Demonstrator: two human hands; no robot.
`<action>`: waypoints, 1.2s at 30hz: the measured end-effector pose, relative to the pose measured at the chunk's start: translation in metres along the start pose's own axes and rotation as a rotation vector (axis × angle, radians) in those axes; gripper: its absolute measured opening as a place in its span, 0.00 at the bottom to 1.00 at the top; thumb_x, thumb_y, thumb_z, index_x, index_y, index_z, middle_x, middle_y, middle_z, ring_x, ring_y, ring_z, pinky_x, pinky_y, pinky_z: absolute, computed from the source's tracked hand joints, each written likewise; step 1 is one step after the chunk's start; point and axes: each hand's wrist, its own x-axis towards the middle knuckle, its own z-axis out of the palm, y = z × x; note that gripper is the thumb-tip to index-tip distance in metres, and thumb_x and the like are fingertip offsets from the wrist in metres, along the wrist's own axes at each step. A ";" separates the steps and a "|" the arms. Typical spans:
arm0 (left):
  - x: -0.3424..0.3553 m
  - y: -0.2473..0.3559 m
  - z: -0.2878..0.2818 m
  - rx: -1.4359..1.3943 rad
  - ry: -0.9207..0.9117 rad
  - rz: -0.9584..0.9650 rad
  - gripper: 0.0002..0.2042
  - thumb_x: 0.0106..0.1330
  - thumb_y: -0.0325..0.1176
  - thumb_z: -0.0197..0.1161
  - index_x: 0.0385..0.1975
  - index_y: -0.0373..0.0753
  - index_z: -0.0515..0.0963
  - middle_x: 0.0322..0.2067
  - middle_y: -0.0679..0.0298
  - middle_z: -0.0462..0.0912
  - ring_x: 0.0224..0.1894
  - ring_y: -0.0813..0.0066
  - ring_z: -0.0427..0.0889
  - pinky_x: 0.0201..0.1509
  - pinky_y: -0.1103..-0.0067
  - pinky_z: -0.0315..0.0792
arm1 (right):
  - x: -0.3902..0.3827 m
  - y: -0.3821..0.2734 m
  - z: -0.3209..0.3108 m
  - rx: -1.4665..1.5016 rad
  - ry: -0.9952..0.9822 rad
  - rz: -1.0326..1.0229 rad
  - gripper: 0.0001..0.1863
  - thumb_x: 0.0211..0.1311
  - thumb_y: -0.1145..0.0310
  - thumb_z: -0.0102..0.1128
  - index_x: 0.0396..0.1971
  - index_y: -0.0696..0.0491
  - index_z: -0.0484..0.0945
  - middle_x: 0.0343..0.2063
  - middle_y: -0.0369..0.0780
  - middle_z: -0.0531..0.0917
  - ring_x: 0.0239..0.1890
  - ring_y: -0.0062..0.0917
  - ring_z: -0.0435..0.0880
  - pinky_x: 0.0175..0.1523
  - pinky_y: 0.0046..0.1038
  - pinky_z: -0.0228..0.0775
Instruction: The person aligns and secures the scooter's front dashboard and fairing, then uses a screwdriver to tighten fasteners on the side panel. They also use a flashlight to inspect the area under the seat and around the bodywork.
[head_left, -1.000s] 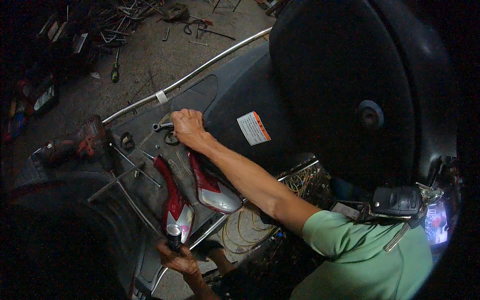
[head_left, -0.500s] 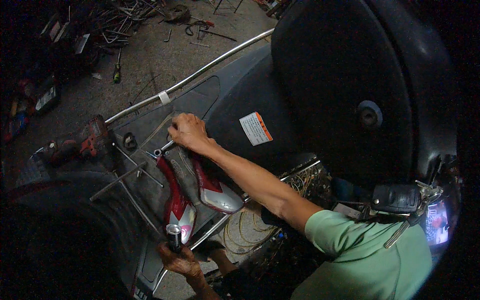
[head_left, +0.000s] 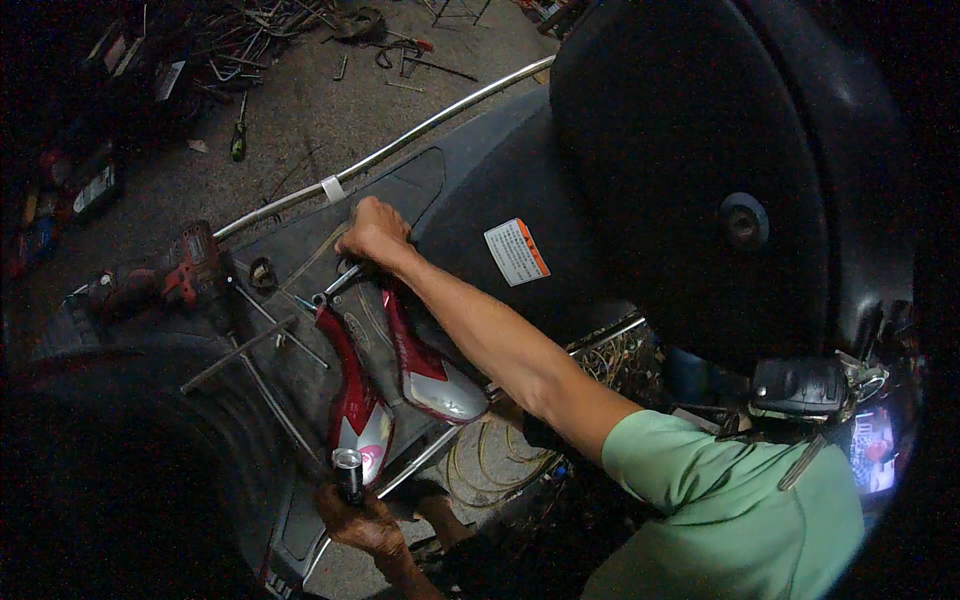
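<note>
right hand (head_left: 376, 232): fingers clamped on ring wrench (head_left: 342, 282); left hand (head_left: 360, 522): fingers clamped on silver-topped black cylinder (head_left: 349, 476); between them, we count two red-and-silver mirrors (head_left: 353, 395).

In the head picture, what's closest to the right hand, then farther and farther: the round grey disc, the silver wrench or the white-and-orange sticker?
1. Silver wrench: in the right hand.
2. White-and-orange sticker: off to the hand's right.
3. Round grey disc: same side, past the sticker.
</note>
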 end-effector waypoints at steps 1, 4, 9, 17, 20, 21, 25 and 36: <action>0.001 0.002 -0.003 0.023 -0.026 0.008 0.31 0.62 0.62 0.42 0.32 0.32 0.70 0.29 0.51 0.71 0.31 0.48 0.73 0.32 0.62 0.68 | 0.003 0.001 0.001 0.000 -0.003 0.032 0.21 0.32 0.61 0.73 0.30 0.56 0.82 0.36 0.48 0.83 0.43 0.40 0.81 0.46 0.37 0.72; -0.002 -0.002 -0.003 0.042 -0.018 -0.019 0.31 0.62 0.62 0.43 0.32 0.31 0.70 0.29 0.51 0.71 0.31 0.47 0.73 0.33 0.62 0.68 | 0.006 0.002 0.003 0.046 -0.035 0.098 0.20 0.33 0.61 0.73 0.30 0.56 0.82 0.37 0.47 0.83 0.43 0.40 0.81 0.46 0.37 0.72; -0.010 -0.004 -0.010 0.263 -0.060 0.052 0.30 0.63 0.60 0.44 0.34 0.31 0.70 0.30 0.51 0.72 0.32 0.48 0.74 0.34 0.62 0.69 | -0.001 0.016 0.006 0.312 -0.034 -0.080 0.11 0.45 0.66 0.65 0.29 0.57 0.81 0.32 0.45 0.83 0.32 0.31 0.81 0.36 0.34 0.73; -0.025 0.044 -0.013 0.161 0.045 0.102 0.23 0.64 0.51 0.51 0.37 0.30 0.71 0.33 0.48 0.75 0.34 0.50 0.76 0.34 0.62 0.70 | -0.078 0.026 -0.017 1.545 -0.838 0.177 0.07 0.60 0.68 0.53 0.32 0.56 0.74 0.27 0.40 0.79 0.23 0.21 0.73 0.29 0.24 0.70; -0.041 0.060 -0.019 0.069 -0.021 -0.050 0.20 0.62 0.42 0.58 0.42 0.28 0.71 0.36 0.46 0.76 0.37 0.51 0.76 0.40 0.65 0.70 | -0.105 0.030 -0.017 1.723 -0.989 0.110 0.11 0.62 0.69 0.49 0.41 0.58 0.74 0.37 0.44 0.80 0.37 0.29 0.79 0.43 0.31 0.73; -0.044 0.078 -0.025 0.076 -0.056 -0.089 0.21 0.61 0.41 0.59 0.43 0.27 0.71 0.37 0.46 0.77 0.38 0.51 0.77 0.41 0.66 0.70 | -0.118 0.026 -0.020 1.762 -0.986 0.154 0.13 0.62 0.69 0.48 0.42 0.58 0.74 0.38 0.44 0.80 0.39 0.32 0.80 0.45 0.33 0.73; -0.049 0.146 -0.046 -0.047 -0.070 -0.516 0.25 0.59 0.39 0.60 0.48 0.24 0.68 0.42 0.47 0.76 0.43 0.56 0.76 0.49 0.66 0.68 | -0.171 0.008 -0.041 1.857 -1.112 0.179 0.19 0.65 0.64 0.44 0.50 0.60 0.71 0.48 0.48 0.76 0.52 0.38 0.75 0.56 0.37 0.67; -0.055 0.258 -0.140 -1.103 0.003 -0.999 0.16 0.64 0.38 0.44 0.45 0.35 0.69 0.25 0.61 0.75 0.20 0.78 0.71 0.19 0.83 0.63 | -0.271 -0.017 -0.079 1.793 -1.249 0.348 0.20 0.64 0.67 0.46 0.53 0.63 0.66 0.53 0.52 0.71 0.57 0.42 0.70 0.62 0.41 0.62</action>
